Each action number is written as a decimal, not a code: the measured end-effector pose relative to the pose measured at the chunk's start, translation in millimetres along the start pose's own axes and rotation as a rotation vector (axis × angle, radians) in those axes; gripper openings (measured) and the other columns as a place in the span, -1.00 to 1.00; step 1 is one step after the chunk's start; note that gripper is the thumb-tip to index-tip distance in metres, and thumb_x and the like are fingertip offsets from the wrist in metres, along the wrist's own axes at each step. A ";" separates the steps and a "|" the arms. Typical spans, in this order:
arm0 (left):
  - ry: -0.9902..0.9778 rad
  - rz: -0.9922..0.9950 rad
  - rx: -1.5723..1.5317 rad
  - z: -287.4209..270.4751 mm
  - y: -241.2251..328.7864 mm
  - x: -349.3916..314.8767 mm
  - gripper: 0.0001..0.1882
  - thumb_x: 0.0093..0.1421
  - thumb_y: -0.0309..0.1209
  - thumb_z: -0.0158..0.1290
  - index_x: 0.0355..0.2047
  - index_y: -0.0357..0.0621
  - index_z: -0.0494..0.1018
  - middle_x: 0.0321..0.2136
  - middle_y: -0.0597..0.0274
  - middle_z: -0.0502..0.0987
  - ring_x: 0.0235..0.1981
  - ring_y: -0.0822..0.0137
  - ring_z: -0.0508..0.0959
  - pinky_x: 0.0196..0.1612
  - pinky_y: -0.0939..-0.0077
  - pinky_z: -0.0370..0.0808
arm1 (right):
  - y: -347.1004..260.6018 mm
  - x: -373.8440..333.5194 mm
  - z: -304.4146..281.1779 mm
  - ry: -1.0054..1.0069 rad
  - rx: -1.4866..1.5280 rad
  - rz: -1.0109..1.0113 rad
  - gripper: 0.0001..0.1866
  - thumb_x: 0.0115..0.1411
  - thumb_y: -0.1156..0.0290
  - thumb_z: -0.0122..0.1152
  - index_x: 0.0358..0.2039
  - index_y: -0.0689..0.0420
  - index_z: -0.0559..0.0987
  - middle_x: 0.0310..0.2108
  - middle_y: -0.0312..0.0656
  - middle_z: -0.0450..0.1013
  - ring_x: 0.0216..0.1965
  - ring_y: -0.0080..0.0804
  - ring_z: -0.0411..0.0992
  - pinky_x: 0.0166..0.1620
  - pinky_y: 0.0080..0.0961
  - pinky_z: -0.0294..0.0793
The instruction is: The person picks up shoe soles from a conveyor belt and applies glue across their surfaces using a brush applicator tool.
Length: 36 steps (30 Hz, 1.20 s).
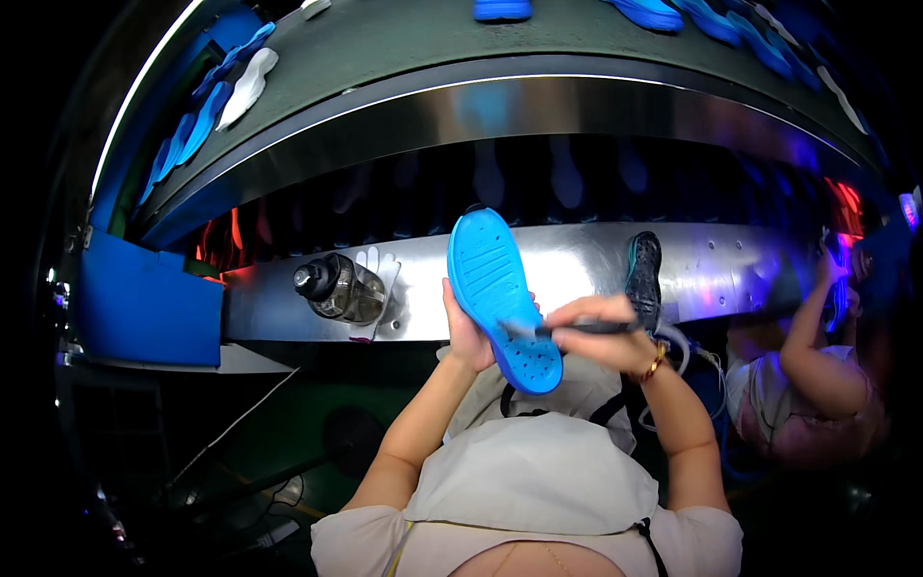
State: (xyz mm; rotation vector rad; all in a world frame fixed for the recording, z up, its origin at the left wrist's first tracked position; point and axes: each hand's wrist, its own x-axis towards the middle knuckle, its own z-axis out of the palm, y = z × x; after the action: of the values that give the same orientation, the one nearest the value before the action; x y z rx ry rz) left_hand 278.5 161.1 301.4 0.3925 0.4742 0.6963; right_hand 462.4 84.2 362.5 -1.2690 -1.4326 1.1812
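Observation:
My left hand (465, 337) is wrapped round the edge of a bright blue shoe sole (488, 274), held tilted above the near edge of a metal ledge. Grooves, small holes and a raised rim show on its upturned face. In my right hand (615, 348) is a dark-handled brush (588, 328), its tip over the lower half of the sole. Motion blurs the tip and fingers, so I cannot tell if the bristles touch. A black sole with a teal edge (645, 279) lies on the ledge right of my right hand.
On the metal ledge (423, 288) stand a dark-capped bottle (341, 288) and, beside it, a white glove (387, 267). Beyond runs a green conveyor belt (404, 43) carrying blue and white soles. A co-worker (808, 385) handles something at the right. Pale hoses (678, 346) hang below the ledge.

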 end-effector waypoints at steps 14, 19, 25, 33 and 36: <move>-0.265 -0.039 0.058 31.0 -0.2 -8.2 -0.09 0.00 0.38 -0.62 0.02 -0.13 0.18 -0.15 0.06 0.37 -0.17 0.14 0.42 -0.11 0.25 0.40 | -10.2 23.4 -7.2 0.104 0.335 -0.095 -0.82 -0.05 0.54 0.18 -0.36 0.28 0.55 -0.38 -0.12 0.50 -0.33 -0.50 0.45 -0.21 -0.59 0.43; -0.075 0.195 0.213 48.6 4.6 -10.5 -0.01 -0.03 0.40 -0.75 -0.06 -0.21 0.25 -0.29 -0.01 0.45 -0.29 0.22 0.49 -0.19 0.34 0.44 | -17.6 7.2 -8.8 -0.093 0.473 -0.172 -0.79 -0.08 0.51 0.22 -0.37 0.26 0.55 -0.35 -0.13 0.49 -0.31 -0.45 0.45 -0.14 -0.51 0.39; -0.074 0.224 0.055 48.9 6.0 -0.1 0.06 -0.11 0.47 -0.73 -0.12 -0.25 0.27 -0.36 -0.05 0.45 -0.35 0.18 0.49 -0.25 0.32 0.46 | -14.9 8.2 -9.6 -0.125 0.094 -0.435 -0.82 -0.11 0.55 0.23 -0.41 0.24 0.56 -0.36 -0.09 0.49 -0.29 -0.37 0.46 -0.14 -0.46 0.40; -0.105 0.373 -0.099 54.2 22.3 7.2 0.08 -0.17 0.51 -0.68 -0.12 -0.26 0.25 -0.39 -0.10 0.43 -0.39 0.08 0.48 -0.30 0.21 0.46 | -15.2 5.9 -15.5 -0.117 0.021 -0.503 -0.79 -0.15 0.57 0.25 -0.40 0.23 0.56 -0.38 -0.14 0.50 -0.30 -0.34 0.44 -0.18 -0.46 0.40; -0.141 0.406 -0.118 51.5 22.5 3.4 0.07 -0.15 0.50 -0.66 -0.10 -0.25 0.24 -0.38 -0.11 0.43 -0.40 0.07 0.48 -0.31 0.18 0.45 | -18.0 -2.8 -16.0 -0.201 0.251 -0.449 -0.78 -0.17 0.59 0.27 -0.40 0.24 0.56 -0.37 -0.09 0.49 -0.32 -0.35 0.45 -0.19 -0.45 0.42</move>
State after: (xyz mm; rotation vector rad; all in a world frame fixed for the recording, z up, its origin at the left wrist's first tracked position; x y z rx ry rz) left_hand 296.8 169.8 353.9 0.4276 0.2181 1.0768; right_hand 475.2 82.6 383.1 -0.6266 -1.5536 1.1520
